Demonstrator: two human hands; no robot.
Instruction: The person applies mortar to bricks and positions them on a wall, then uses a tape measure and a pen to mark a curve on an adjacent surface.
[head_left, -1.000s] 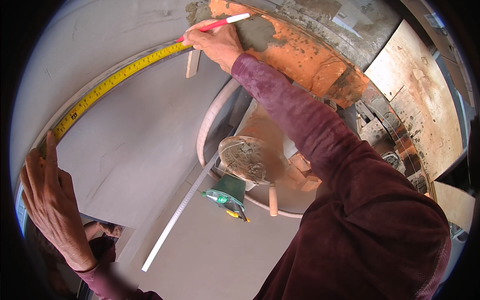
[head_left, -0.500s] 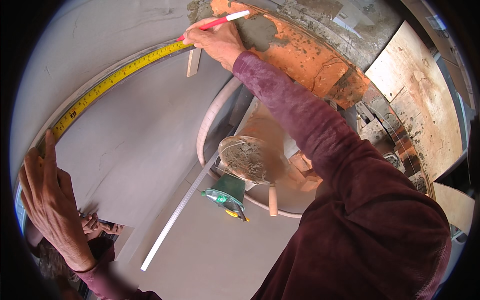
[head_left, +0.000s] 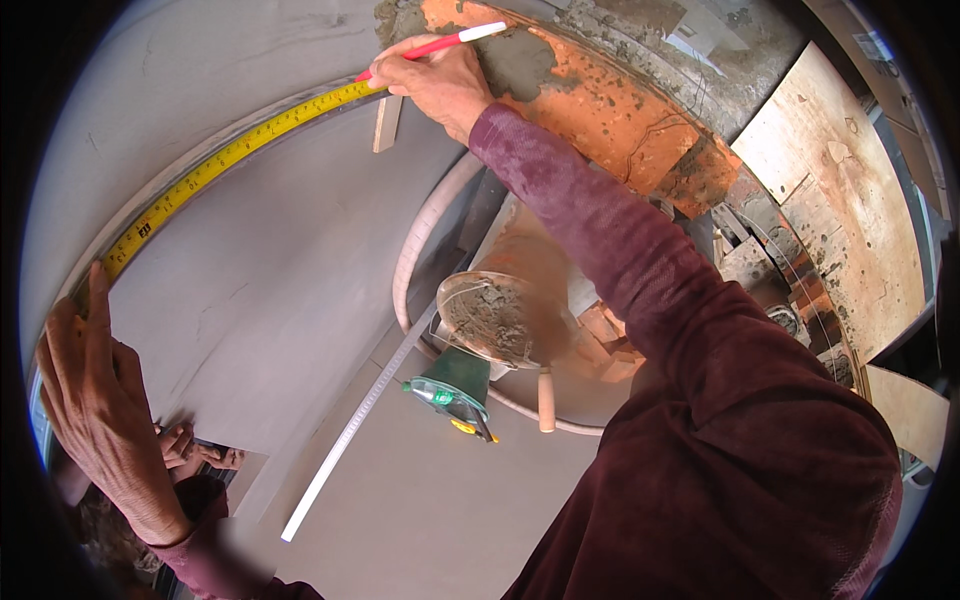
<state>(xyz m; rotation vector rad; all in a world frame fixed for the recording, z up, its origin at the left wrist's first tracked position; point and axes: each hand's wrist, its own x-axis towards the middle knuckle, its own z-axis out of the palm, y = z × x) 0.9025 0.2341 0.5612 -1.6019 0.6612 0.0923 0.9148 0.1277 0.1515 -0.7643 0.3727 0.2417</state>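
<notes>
A yellow tape measure (head_left: pixel 225 157) lies stretched along the curved-looking edge of a large grey panel (head_left: pixel 270 240). At its near left end my left hand (head_left: pixel 105 420) is closed on the tape, with the index finger stretched along it; what the other fingers grip is partly hidden. At the far end my right hand (head_left: pixel 445 88) pinches a red pen with a white end (head_left: pixel 430 48). The pen's tip touches down beside the tape near the panel's edge. Just below that hand, a small wooden strip (head_left: pixel 387 124) stands against the panel.
A bucket of mortar (head_left: pixel 490 318), a green bucket (head_left: pixel 450 385) holding a bottle and tools, a pale hose (head_left: pixel 420 230) and a long white strip (head_left: pixel 345 440) are below. Mortar-smeared orange brickwork (head_left: pixel 620 130) and a plywood board (head_left: pixel 840 170) lie right. Another person's hand (head_left: pixel 178 445) shows lower left.
The pen's white end has tipped slightly to the right in my right hand. My left hand has shifted only a little, and the tape stays along the edge.
</notes>
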